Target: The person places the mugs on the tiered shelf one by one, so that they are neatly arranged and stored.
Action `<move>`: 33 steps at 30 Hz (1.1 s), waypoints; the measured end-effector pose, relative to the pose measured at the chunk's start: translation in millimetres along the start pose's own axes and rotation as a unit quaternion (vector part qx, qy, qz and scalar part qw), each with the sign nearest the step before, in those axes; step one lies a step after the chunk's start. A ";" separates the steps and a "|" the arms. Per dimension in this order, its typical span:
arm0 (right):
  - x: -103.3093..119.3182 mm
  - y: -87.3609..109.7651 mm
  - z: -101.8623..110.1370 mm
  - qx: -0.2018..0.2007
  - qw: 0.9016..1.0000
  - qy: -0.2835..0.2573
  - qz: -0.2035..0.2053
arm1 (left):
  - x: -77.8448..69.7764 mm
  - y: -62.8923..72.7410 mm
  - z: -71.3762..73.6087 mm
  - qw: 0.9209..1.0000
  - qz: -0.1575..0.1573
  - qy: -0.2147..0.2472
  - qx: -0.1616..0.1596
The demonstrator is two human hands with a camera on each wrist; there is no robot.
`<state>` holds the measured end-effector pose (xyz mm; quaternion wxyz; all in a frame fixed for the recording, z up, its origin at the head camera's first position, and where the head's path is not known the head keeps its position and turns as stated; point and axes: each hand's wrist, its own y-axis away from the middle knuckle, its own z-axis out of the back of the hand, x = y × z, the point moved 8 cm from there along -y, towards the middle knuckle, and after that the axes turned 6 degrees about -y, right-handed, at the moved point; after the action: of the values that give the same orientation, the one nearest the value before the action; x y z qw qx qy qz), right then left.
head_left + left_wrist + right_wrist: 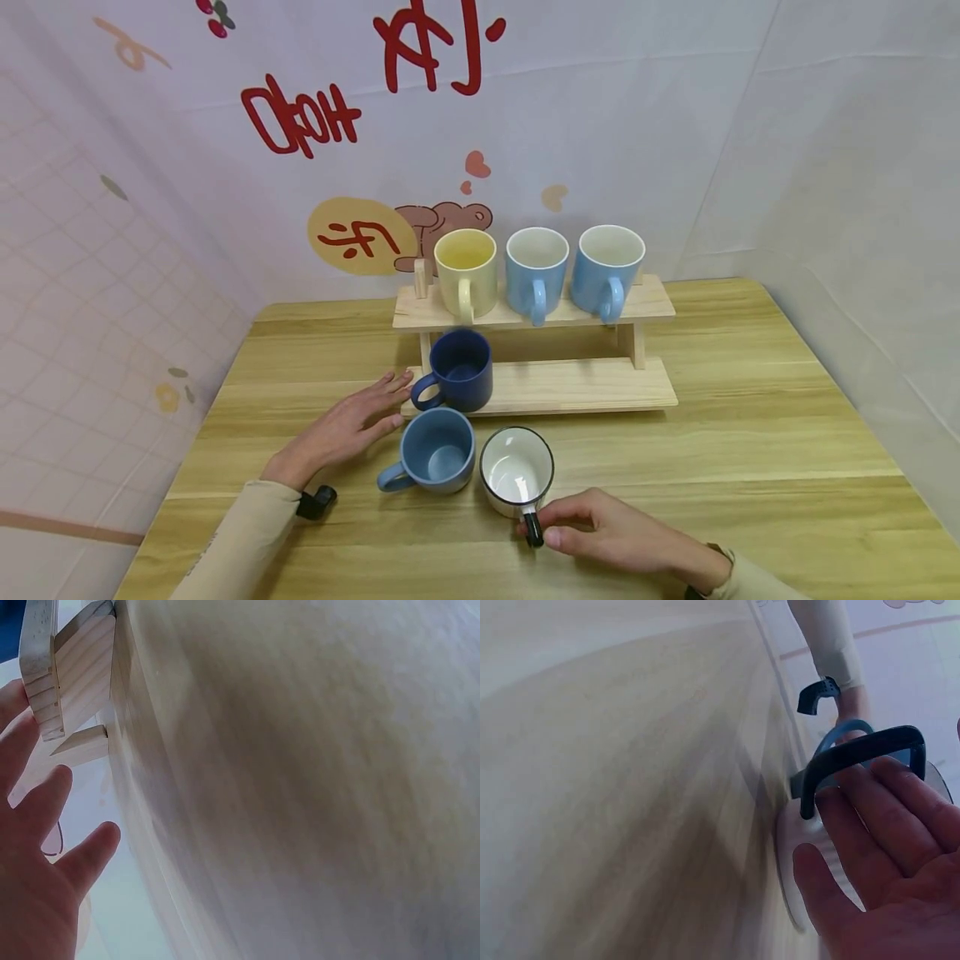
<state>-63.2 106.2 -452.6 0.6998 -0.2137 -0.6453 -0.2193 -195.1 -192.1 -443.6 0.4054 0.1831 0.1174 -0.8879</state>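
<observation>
My left hand point(365, 421) lies with fingers spread at the left end of the wooden stand's lower board, fingertips at its edge point(43, 697). A dark blue mug point(474, 392) on that board and a grey-blue mug point(438, 467) on the table are just right of it. My right hand point(607, 529) is at the black handle point(533, 528) of a white mug with a dark rim point(517, 467). In the right wrist view, its fingers point(885, 825) reach out nearly straight under the dark handle loop, the thumb tip just showing at the frame's edge.
On the stand's upper board point(420, 312) stand a yellow mug point(480, 287) and two light blue mugs point(534, 279), handles facing forward. The lower board point(585, 387) extends right of the dark blue mug. A printed cloth point(600, 125) hangs behind the wooden table point(750, 442).
</observation>
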 end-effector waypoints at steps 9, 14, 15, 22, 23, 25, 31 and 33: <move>-2.5 -5.5 -5.2 0.026 0.999 -0.026 0.009 | -0.2 -0.6 -0.4 1.000 0.001 -0.001 0.005; -1.4 -4.1 -3.8 0.029 0.999 -0.028 0.011 | 0.5 -0.5 -0.6 1.000 0.002 -0.001 0.006; -0.7 -3.7 -2.8 0.028 0.999 -0.024 0.018 | 0.6 -0.5 -0.7 1.000 0.002 -0.001 0.006; -0.9 4.7 11.0 -0.005 0.999 -0.014 0.036 | 1.0 0.2 0.1 1.000 0.005 0.003 0.007; -2.2 6.7 13.6 -0.012 0.999 -0.016 0.029 | 1.1 0.2 0.0 1.000 0.005 0.003 0.008; -3.9 10.4 18.3 -0.025 0.999 -0.022 0.017 | 1.1 0.4 0.0 1.000 0.006 0.004 0.007; -3.6 18.1 29.5 -0.045 0.999 -0.027 0.011 | 1.0 0.4 0.2 1.000 0.005 0.008 0.006; -0.7 20.2 33.1 -0.050 0.998 -0.024 0.018 | 1.2 0.2 -0.1 1.000 0.005 0.010 0.006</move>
<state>-78.3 141.9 -451.1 0.6768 -0.2648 -0.6461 -0.2333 -195.6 -193.0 -444.1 0.4078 0.1950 0.1154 -0.8845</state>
